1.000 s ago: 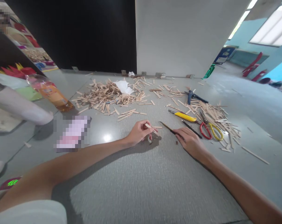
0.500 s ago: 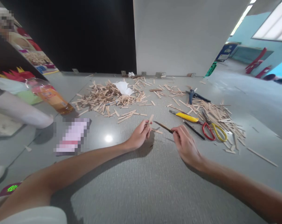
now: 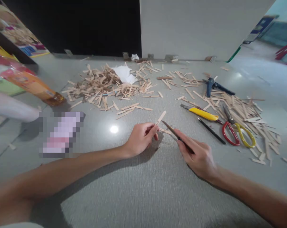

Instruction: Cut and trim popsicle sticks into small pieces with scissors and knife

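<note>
Pinched between the thumb and fingers of my left hand (image 3: pixel 143 137) is a pale wooden craft stick (image 3: pixel 161 117), its rounded end pointing up and away. My right hand (image 3: pixel 196 155) is closed around a slim, dark tool with a tapering tip (image 3: pixel 171 128); whether it is a file or a knife I cannot tell. The tool's tip lies close beside the stick, and contact between them is not clear. Just behind the hands, another small wooden stick (image 3: pixel 165 131) lies on the table, partly covered by the tool.
Wooden sticks are heaped at the back left (image 3: pixel 93 85), with white tissue (image 3: pixel 124 74). Toward the right lie a yellow utility knife (image 3: pixel 202 114), a black pen (image 3: pixel 211 130), scissors (image 3: pixel 238 133), dark-handled pliers (image 3: pixel 210 87) and more sticks (image 3: pixel 264 133). A phone (image 3: pixel 62 133) and bottle (image 3: pixel 36 85) are left.
The view has shifted closer and lower. More of the craft stick shows above my left fingers, and my right hand has turned, bringing the dark tool nearer to the stick.
</note>
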